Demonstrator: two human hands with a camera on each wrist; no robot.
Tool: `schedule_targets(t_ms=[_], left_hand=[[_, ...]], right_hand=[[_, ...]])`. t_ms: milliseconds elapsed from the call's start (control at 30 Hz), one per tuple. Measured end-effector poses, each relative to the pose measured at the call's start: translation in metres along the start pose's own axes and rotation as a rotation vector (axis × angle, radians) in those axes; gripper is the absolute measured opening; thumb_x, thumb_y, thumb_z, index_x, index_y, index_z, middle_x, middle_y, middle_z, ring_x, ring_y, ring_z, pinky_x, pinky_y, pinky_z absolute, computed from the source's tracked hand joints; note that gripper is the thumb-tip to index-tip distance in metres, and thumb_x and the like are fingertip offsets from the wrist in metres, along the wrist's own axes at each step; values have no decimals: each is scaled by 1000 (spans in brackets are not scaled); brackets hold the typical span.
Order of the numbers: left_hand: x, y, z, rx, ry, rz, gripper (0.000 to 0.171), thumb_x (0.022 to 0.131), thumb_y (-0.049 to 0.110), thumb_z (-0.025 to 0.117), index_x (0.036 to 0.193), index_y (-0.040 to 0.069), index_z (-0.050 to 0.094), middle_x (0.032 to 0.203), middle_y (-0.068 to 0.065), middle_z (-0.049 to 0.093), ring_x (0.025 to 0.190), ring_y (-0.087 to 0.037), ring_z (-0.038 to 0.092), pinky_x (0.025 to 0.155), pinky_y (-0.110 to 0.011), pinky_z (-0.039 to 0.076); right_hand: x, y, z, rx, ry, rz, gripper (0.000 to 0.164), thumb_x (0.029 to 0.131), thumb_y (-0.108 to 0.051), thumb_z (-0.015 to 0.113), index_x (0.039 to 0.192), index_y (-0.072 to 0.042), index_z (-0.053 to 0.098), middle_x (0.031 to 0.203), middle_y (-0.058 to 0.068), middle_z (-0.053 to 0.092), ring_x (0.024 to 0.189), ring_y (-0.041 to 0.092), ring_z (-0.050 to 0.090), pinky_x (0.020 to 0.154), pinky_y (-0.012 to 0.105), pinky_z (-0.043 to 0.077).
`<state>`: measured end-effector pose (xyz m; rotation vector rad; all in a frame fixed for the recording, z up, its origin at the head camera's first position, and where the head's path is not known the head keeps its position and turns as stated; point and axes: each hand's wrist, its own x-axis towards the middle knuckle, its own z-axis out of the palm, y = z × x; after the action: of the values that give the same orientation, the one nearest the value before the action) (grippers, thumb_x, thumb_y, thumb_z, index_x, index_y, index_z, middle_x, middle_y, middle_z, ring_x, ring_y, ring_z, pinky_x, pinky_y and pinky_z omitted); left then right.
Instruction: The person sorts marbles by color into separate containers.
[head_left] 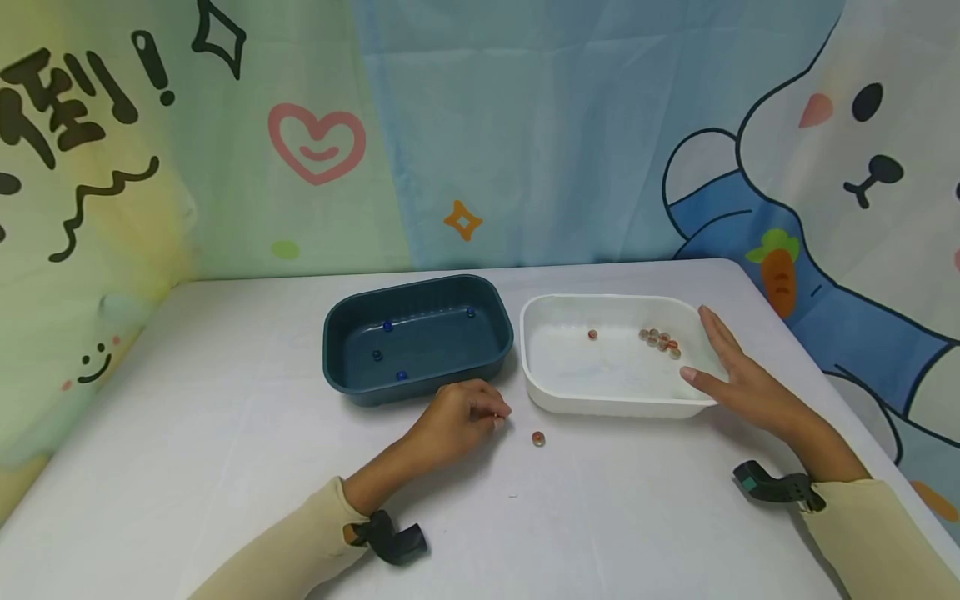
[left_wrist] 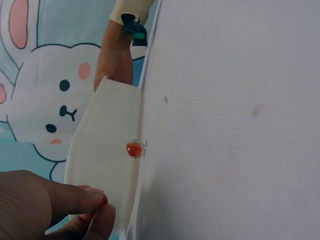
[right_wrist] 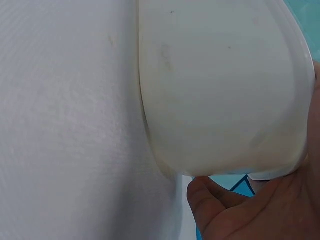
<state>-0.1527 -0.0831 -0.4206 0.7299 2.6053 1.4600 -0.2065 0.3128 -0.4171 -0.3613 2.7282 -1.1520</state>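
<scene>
My left hand is in front of the gap between the two basins, thumb and fingertips pinching a small red marble that is mostly hidden. Just right of it, a clear marble with red inside lies on the white cloth. My right hand rests against the right end of the white basin, its fingers fairly straight along the side and its thumb at the near corner. Inside that basin, several red-and-clear marbles cluster on the right, and a lone red marble sits further left.
A dark blue basin stands left of the white one, with several blue marbles spread over its floor. White cloth covers the table. A printed curtain hangs behind the table's far edge.
</scene>
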Motion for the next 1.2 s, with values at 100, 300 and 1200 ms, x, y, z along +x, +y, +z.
schedule_targets(t_ms=[100,300,1200], left_hand=[[1,1,0,1,-13,7,16,83,-10,68,94,-1,76,95,0,66,93,-14,61,80,-25,51],[4,3,1,-12,-18,17,16,84,-9,68,96,-2,76,95,-1,66,92,-14,61,78,-23,52],[36,27,-8,-239,75,-43,14,86,-2,69,100,-3,74,99,-4,70,85,-11,64,75,-24,54]], right_hand=[[0,1,0,4,-4,2,95,95,-37,61,153,-34,-14,159,4,-23,142,43,-16,89,81,11],[1,2,0,4,-9,4,95,95,-37,61,152,-35,-15,159,2,-23,142,43,-15,90,81,10],[0,1,-1,-27,0,-4,99,92,-38,64,153,-32,-14,159,5,-21,142,44,-12,89,81,14]])
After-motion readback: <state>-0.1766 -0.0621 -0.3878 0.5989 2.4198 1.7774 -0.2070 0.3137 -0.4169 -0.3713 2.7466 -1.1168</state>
